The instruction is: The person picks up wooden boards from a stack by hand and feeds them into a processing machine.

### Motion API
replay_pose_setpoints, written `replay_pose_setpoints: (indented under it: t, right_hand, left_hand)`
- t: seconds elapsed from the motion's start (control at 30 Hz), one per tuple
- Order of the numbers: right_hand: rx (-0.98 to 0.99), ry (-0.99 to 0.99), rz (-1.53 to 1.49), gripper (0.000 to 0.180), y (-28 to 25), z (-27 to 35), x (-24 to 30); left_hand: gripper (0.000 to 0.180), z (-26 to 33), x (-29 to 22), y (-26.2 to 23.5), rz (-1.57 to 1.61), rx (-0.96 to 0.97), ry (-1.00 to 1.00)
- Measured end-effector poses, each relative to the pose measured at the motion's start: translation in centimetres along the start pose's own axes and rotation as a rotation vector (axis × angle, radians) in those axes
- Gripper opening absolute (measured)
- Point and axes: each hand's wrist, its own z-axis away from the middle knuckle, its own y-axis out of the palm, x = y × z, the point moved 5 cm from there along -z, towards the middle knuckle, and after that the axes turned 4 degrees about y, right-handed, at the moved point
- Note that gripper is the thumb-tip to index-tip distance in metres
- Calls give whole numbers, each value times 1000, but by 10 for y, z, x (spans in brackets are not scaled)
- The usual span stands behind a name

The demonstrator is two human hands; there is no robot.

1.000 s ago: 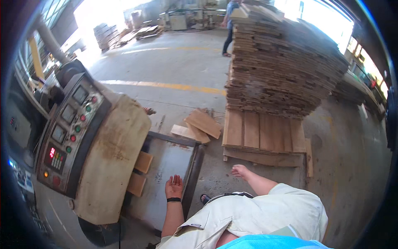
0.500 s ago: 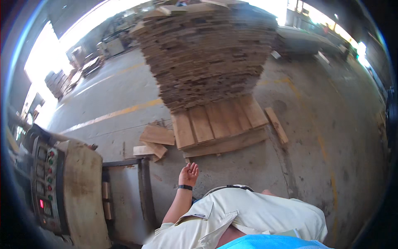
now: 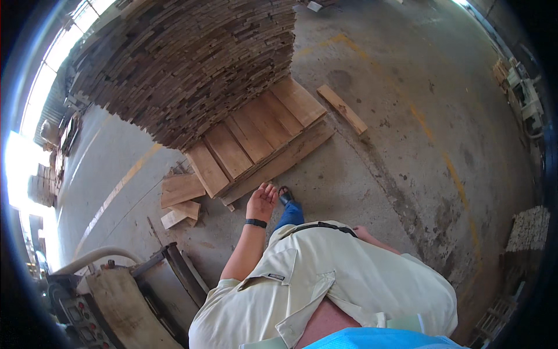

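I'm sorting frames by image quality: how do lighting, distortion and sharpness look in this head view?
Head view: strong fisheye bend, with a black rim around the picture; daylight blows out white at the left edge; the plank stack and concrete floor are evenly lit and fairly sharp; the left hand is clear, empty and open; the right hand is hidden behind the pale shirt.

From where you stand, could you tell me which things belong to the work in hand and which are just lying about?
In hand: left hand, empty; tall board stack; its pallet.
Lying about: lone plank; loose offcuts; machine.
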Motion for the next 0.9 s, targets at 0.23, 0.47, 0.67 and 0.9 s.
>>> replay_pose_setpoints:
  t: [0.23, 0.47, 0.67, 0.9]
  right_hand:
    - [90, 575, -551, 20, -62, -52, 38]
    - [12, 516, -1081, 41, -137, -169, 96]
    - [-35, 382, -918, 37, -186, -241, 127]
    - [121, 295, -367, 15, -215, -319, 134]
  left_hand:
    - [26, -103, -42, -17, -172, -124, 1]
    - [25, -211, -129, -118, -1008, -290, 32]
    - [28, -206, -173, -172, -861, -559, 21]
    - [29, -153, -135, -271, -419, -669, 31]
